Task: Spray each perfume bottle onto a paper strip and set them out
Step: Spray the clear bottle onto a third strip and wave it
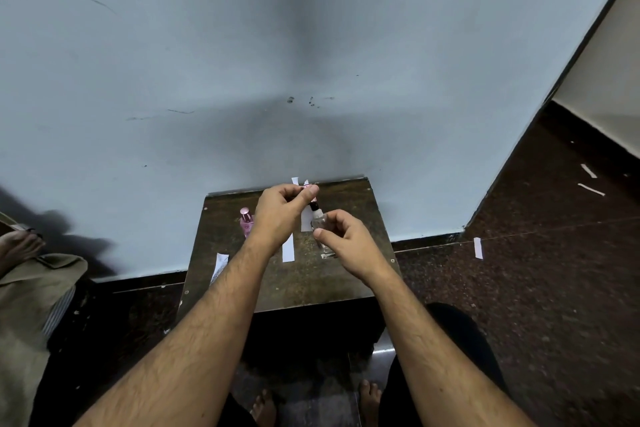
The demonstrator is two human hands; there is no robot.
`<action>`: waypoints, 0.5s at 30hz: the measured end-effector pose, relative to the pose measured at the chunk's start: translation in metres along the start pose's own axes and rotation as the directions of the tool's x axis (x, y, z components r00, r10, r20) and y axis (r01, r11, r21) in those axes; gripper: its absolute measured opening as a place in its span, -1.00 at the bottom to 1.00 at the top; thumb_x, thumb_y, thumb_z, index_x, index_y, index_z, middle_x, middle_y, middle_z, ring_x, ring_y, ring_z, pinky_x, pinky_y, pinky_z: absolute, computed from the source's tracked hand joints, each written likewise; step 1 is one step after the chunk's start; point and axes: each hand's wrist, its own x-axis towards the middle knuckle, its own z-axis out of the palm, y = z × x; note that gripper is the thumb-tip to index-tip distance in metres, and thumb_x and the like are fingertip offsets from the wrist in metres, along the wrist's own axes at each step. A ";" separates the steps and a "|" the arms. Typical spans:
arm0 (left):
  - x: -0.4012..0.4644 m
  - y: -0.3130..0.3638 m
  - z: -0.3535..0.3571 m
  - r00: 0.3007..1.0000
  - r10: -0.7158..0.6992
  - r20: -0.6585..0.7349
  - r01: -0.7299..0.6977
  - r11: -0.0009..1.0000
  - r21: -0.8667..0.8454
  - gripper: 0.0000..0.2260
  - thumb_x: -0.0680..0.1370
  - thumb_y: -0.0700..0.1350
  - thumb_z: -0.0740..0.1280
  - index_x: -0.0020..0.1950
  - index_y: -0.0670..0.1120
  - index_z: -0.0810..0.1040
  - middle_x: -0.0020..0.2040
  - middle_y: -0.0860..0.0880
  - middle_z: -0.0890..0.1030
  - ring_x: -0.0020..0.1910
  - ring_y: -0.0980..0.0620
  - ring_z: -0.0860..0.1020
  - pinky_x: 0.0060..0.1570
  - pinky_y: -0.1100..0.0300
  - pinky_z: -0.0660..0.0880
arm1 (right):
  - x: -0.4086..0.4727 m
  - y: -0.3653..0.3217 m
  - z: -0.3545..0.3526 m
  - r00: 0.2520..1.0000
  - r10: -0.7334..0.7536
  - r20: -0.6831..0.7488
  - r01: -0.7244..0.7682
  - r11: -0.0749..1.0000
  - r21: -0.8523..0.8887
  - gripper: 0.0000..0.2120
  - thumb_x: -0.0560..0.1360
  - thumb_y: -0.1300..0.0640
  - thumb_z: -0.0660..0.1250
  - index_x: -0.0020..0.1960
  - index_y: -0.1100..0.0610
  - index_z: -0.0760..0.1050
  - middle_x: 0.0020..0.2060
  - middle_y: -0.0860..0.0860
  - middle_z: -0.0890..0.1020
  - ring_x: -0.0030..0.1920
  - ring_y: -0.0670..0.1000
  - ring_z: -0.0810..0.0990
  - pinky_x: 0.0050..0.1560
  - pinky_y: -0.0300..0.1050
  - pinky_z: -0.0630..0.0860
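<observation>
My right hand (pixel 341 236) grips a clear glass perfume bottle (pixel 319 222) with a black spray nozzle, held just above the small dark wooden table (pixel 349 274). My left hand (pixel 282 208) is raised beside it and pinches the bottle's pink cap (pixel 306 188) between thumb and fingers, above the nozzle. A second bottle, pink with a pink cap (pixel 246 220), stands on the table left of my left wrist. A white paper strip (pixel 288 246) lies on the table between my hands, another strip (pixel 219 266) lies at the table's left edge, and more strip ends (pixel 295 180) show behind my left hand.
The table stands against a pale blue wall (pixel 242 80). Loose paper strips lie on the dark floor at the right (pixel 478 248) and far right (pixel 590 189). Another person's bare foot and trouser leg (pixel 24 267) are at the left. My own feet show below the table.
</observation>
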 end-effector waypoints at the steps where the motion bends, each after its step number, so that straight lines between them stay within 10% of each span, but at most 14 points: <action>1: 0.000 0.000 0.000 1.000 -0.015 -0.023 0.015 1.000 -0.023 -0.74 0.53 0.07 0.38 -0.09 -0.11 0.70 -0.21 0.02 0.68 -0.21 0.16 0.59 -0.09 0.12 0.53 | 0.000 0.000 -0.001 1.000 0.013 -0.022 -0.013 1.000 -0.014 -0.91 0.44 0.12 0.38 -0.05 0.06 0.54 -0.25 -0.06 0.59 -0.21 -0.09 0.54 -0.12 -0.05 0.52; 8: 0.003 -0.021 0.006 0.995 -0.102 -0.007 0.100 0.986 -0.135 -0.68 0.52 0.12 0.35 -0.16 -0.10 0.70 -0.27 -0.04 0.64 -0.25 0.08 0.49 -0.14 0.14 0.39 | 0.004 -0.004 0.000 0.972 0.081 -0.218 -0.024 0.967 0.252 -0.90 0.36 0.10 0.28 -0.13 0.07 0.44 -0.28 0.04 0.53 -0.24 0.02 0.52 -0.20 -0.04 0.49; 15: 0.003 -0.029 0.021 0.985 -0.169 0.017 0.170 0.973 -0.155 -0.66 0.52 0.13 0.34 -0.24 -0.11 0.69 -0.38 -0.03 0.49 -0.34 0.08 0.37 -0.21 0.17 0.30 | 0.009 0.000 0.005 0.945 -0.116 -0.306 0.100 0.993 -0.068 -0.63 0.32 0.03 0.57 -0.26 0.01 0.35 -0.43 -0.13 0.41 -0.39 -0.12 0.34 -0.32 -0.20 0.34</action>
